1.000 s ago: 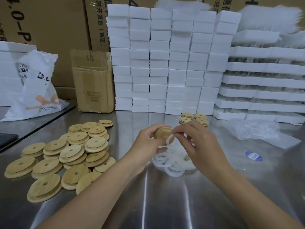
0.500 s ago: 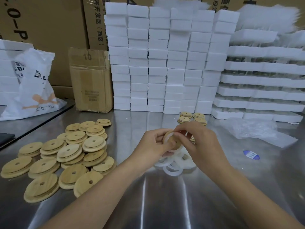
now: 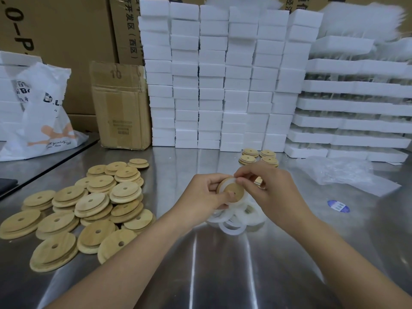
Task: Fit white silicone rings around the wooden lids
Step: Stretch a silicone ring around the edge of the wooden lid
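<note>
A round wooden lid with a small hole (image 3: 233, 191) is being held just above the shiny steel desk (image 3: 223, 275) in the grip of the left hand (image 3: 204, 194), whose fingers are curling round its edge while the thumb is pressing on its face. A white silicone ring (image 3: 229, 179) is being pinched at the lid's upper rim by the grip of the right hand (image 3: 270, 188), with thumb and forefinger closed on it. Directly beneath, a loose pile of white silicone rings (image 3: 231, 221) is lying on the desk. A heap of bare round wooden lids (image 3: 89, 204) is lying to the left, and four more lids (image 3: 258, 156) are sitting behind the hands, before stacked white foam blocks (image 3: 223, 81)
</note>
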Available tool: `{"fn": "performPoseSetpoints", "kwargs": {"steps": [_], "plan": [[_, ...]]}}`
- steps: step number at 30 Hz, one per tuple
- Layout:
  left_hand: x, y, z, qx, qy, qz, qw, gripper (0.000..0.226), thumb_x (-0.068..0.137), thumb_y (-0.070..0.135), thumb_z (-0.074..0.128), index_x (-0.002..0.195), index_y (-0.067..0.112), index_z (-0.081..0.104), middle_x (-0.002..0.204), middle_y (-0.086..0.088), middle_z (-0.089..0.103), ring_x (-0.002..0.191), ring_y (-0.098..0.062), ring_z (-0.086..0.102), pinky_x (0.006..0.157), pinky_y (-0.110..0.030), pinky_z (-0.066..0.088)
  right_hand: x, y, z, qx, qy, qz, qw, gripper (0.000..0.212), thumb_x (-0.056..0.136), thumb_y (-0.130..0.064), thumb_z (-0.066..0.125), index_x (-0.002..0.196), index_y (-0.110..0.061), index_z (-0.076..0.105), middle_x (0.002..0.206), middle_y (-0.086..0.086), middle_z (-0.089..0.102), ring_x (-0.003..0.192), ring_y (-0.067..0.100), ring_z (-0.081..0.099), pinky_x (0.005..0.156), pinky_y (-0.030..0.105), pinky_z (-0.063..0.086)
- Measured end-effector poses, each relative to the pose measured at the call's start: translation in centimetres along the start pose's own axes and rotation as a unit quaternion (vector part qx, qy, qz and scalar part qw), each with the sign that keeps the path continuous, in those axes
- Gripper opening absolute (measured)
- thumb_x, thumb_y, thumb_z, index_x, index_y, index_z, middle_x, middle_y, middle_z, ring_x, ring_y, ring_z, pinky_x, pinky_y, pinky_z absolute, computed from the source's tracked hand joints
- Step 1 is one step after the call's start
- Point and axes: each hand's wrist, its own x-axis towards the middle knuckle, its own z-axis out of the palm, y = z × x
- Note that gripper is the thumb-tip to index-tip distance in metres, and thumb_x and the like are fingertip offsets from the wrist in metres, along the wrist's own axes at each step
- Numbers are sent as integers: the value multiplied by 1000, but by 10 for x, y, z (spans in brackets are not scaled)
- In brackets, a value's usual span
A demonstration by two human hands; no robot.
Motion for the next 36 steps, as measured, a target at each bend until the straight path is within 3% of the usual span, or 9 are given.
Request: {"fn": "performPoseSetpoints", "kwargs": {"steps": [6,15,20,25,31,36], "plan": [[1,-1,-1,18,-12,3,1000,33,94,-6,74,123,10,77,111,-10,82,108,-27,78,102,-51,61,1,1,-2,22,-12,8,1000,20,95,-15,74,90,-34,72,93,-23,70,91,2,65,74,6,42],[1,-3,-2,54,-22,6,998,37,95,-3,74,120,24,80,108,0,83,106,-20,79,97,-48,64,0,1,1,29,-16,14,999,23,95,-19,73,89,-40,70,93,-22,71,93,6,66,69,10,45],[-1,0,-2,3,-45,-11,999,28,103,6,68,124,20,79,110,-5,83,106,-21,79,88,-36,66,-1,1,-1,33,-15,20,999,22,95,-18,73,88,-38,70,90,-21,72,91,7,67,71,9,44],[-1,3,-4,-59,-77,-44,994,24,106,19,67,126,17,79,117,-11,80,110,-24,78,91,-44,66,1,0,-6,54,-35,34,997,19,97,-16,72,87,-32,71,86,-18,72,88,6,66,72,12,45],[1,-1,-6,-62,-78,-19,995,32,107,12,65,137,21,71,116,-13,81,109,-28,79,83,-46,68,3,5,-10,118,-75,63,988,13,101,-15,69,92,-22,76,88,-9,75,84,6,65,71,13,43],[2,-3,-8,-41,-91,-6,995,31,106,14,65,135,23,71,117,-11,81,109,-28,79,87,-49,67,3,8,-13,154,-98,72,981,14,102,-16,67,92,-19,76,85,-7,74,82,8,64,74,15,46]]}}
